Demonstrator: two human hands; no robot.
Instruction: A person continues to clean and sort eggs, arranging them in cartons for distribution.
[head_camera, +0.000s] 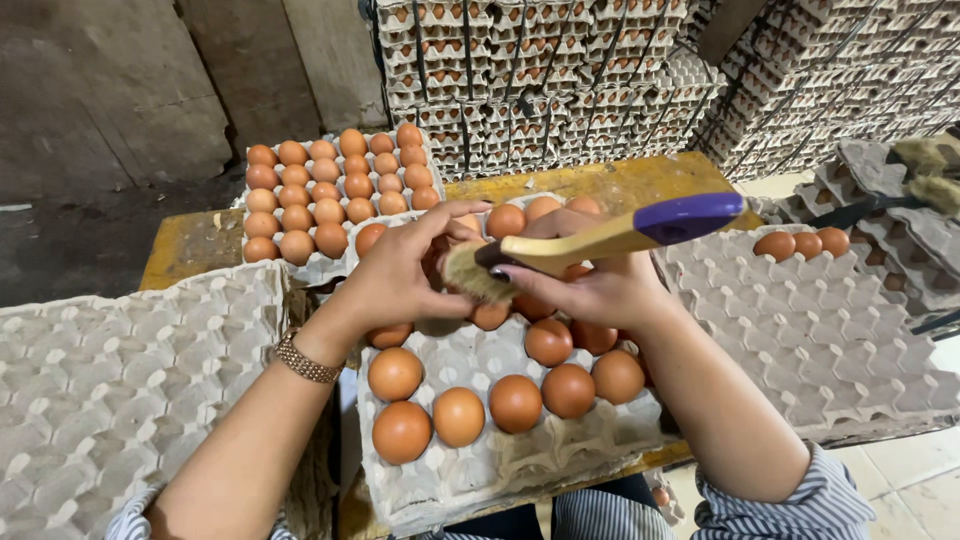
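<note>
The right hand (590, 285) keeps a clenched grip on a wooden brush (600, 240), its bristles against what is probably an egg cupped in the left hand (400, 270). Just below both grips sits the half-filled egg tray (480, 465) on the yellow surface (190, 245).

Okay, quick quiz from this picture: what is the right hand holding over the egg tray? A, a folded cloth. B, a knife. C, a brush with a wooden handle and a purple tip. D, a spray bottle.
C: the right hand grips a brush with a pale wooden handle ending in purple, its bristles against the egg that the left hand holds above the middle tray.
</note>
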